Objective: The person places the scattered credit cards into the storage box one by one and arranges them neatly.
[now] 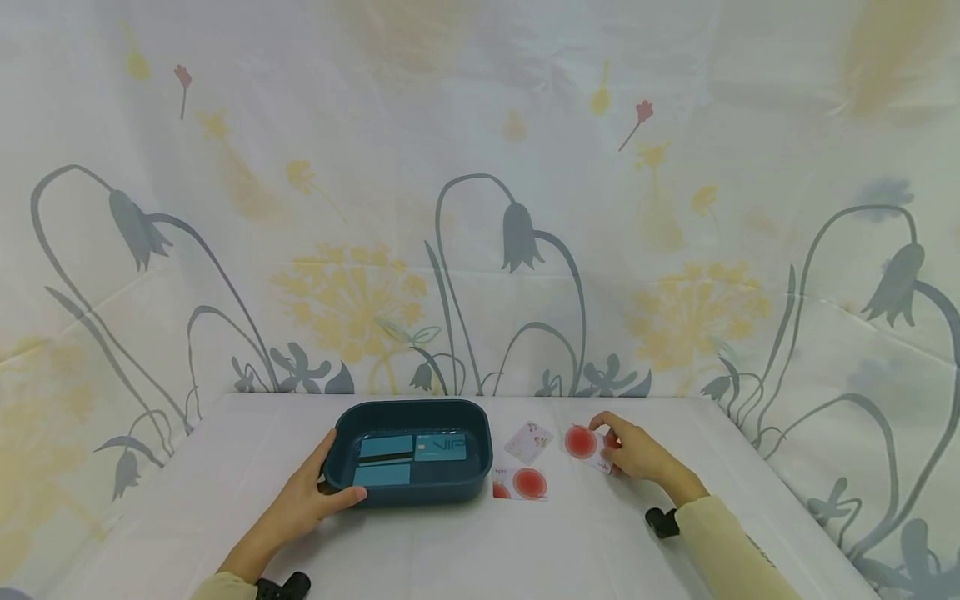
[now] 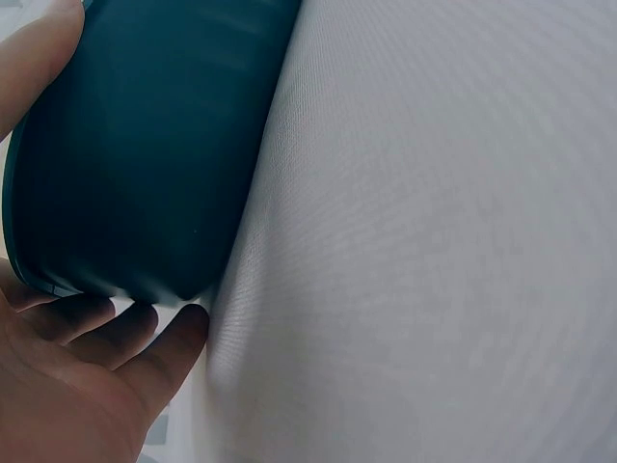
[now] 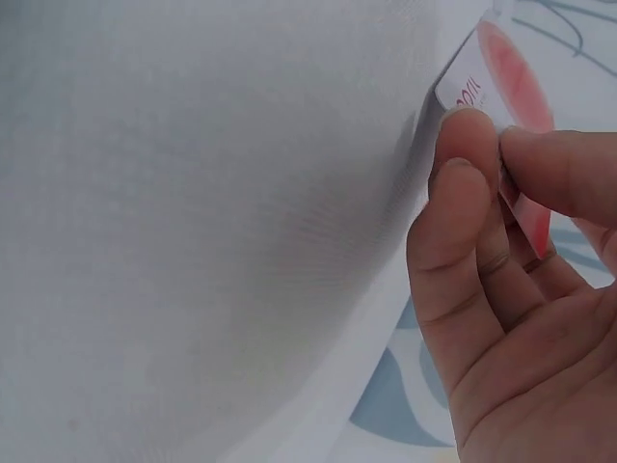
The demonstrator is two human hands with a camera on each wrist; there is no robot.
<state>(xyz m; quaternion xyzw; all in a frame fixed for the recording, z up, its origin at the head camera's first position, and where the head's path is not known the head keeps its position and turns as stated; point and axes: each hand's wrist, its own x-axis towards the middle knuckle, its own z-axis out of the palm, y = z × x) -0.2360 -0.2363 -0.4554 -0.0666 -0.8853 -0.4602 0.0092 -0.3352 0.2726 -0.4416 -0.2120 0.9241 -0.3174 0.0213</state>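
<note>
- Done, AFAICT: 3 blue cards lie in the dark box (image 1: 420,494), i.e. striped card (image 1: 386,447) at back L, lettered card (image 1: 441,447) just beside it on the R, plain card (image 1: 384,475) at front L.
- In hand: right grip (image 1: 643,455) is narrow, pinching a red-and-white card (image 1: 581,442) b/w thumb and fingers; card is tilted, R of the box & well apart from it. Can't tell if it's fully clear of the counter (image 1: 525,554).
- Left grip (image 1: 303,492) holds the box at its L end, thumb at the front wall, fingers on the end wall.
- Left to do, my read: 2 cards on the counter, neither held: pale card (image 1: 529,442) w/ small print, b/w box and held card; red-circle card (image 1: 520,483) nearer the front, just beside the box.
- Progress est.: approx. half by count, 3 in the box vs. 3 outside.
</note>
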